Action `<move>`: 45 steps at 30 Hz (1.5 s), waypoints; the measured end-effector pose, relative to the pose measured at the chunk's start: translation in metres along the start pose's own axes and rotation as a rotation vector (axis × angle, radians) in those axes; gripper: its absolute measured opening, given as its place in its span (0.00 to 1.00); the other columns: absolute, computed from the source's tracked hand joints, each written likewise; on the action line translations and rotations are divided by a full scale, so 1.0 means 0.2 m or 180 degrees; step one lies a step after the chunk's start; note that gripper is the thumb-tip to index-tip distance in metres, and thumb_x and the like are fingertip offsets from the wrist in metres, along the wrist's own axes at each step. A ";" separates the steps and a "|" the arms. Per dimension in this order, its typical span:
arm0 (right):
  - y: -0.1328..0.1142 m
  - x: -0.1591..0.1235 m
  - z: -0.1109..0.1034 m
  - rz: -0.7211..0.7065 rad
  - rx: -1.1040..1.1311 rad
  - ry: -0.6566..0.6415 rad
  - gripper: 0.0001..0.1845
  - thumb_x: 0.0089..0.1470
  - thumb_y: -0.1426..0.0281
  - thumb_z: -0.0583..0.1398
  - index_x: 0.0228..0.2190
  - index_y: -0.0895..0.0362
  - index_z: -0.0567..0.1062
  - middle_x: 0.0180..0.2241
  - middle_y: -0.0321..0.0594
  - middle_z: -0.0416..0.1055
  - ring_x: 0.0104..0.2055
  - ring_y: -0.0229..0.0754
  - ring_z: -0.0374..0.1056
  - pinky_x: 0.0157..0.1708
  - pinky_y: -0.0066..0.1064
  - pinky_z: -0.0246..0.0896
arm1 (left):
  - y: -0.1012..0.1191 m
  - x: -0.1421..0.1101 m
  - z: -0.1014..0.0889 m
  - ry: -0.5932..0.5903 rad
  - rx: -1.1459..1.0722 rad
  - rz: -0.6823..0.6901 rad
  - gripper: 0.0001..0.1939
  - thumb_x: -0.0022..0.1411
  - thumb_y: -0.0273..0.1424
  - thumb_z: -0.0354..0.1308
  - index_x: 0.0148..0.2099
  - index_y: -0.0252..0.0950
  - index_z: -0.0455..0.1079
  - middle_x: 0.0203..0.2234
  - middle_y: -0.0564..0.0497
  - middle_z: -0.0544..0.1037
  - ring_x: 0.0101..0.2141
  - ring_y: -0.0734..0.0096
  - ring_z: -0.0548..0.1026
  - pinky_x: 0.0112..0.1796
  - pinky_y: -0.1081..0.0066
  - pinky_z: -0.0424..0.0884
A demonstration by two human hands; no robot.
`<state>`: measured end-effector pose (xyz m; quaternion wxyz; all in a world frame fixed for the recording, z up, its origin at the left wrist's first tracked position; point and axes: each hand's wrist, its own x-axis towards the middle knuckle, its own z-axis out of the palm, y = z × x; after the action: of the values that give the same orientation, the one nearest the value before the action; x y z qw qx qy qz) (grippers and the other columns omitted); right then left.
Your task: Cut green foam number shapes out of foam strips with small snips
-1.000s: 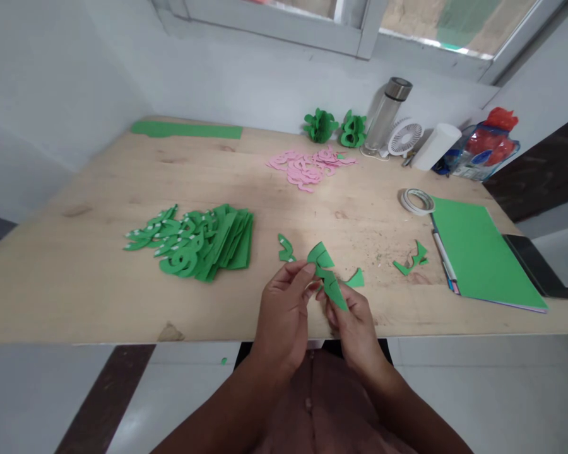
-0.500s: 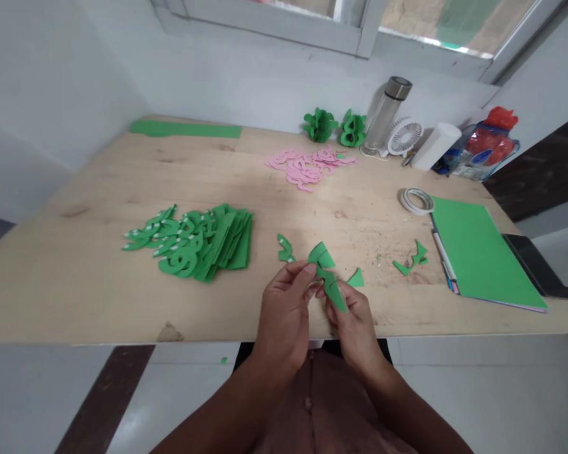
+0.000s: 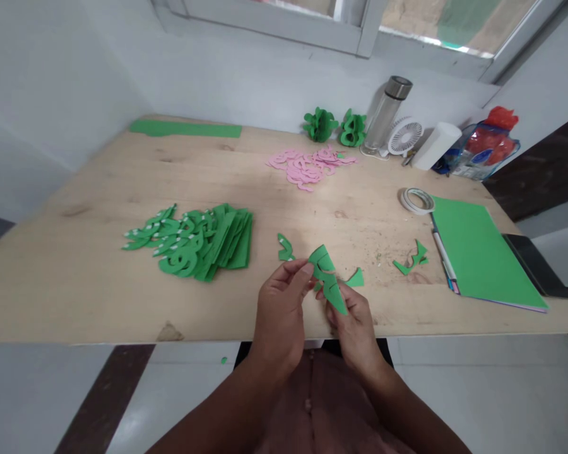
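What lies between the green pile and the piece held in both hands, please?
In the head view, a small green cutout lies on the tabletop there, just beyond the left hand.

A: What's the table (image 3: 99, 189) made of?
B: Wood, and it looks smooth.
A: And the green cut-out (image 3: 332, 294)?
B: Paper or thin foam, I can't tell. It's dull, like the pink cut-outs (image 3: 301, 169).
A: And the bottle (image 3: 381, 123)?
B: See-through, with a shiny, metal-looking lid (image 3: 398, 87).
A: The floor tiles (image 3: 189, 397)?
B: Smooth and shiny.
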<state>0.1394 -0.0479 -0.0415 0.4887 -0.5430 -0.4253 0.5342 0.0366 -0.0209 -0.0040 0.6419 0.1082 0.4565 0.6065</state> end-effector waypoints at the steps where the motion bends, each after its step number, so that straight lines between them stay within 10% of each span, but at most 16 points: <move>1: 0.01 0.00 0.00 0.0011 -0.0014 0.0003 0.19 0.58 0.55 0.60 0.25 0.56 0.73 0.17 0.27 0.48 0.20 0.34 0.40 0.19 0.29 0.36 | 0.01 0.01 0.00 0.0005 0.0091 0.0060 0.08 0.46 0.31 0.71 0.28 0.36 0.76 0.24 0.55 0.77 0.29 0.75 0.71 0.36 0.72 0.67; 45: 0.00 -0.02 0.01 -0.0217 -0.0324 0.0294 0.19 0.58 0.54 0.59 0.26 0.56 0.74 0.19 0.29 0.53 0.20 0.35 0.44 0.18 0.28 0.39 | 0.02 -0.04 0.03 -0.0056 -0.0119 -0.0302 0.11 0.44 0.29 0.71 0.28 0.34 0.72 0.21 0.56 0.76 0.24 0.77 0.71 0.29 0.75 0.69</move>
<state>0.1362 -0.0522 -0.0397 0.4975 -0.5765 -0.4471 0.4693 0.0390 -0.0245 0.0047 0.6759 0.0797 0.4440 0.5829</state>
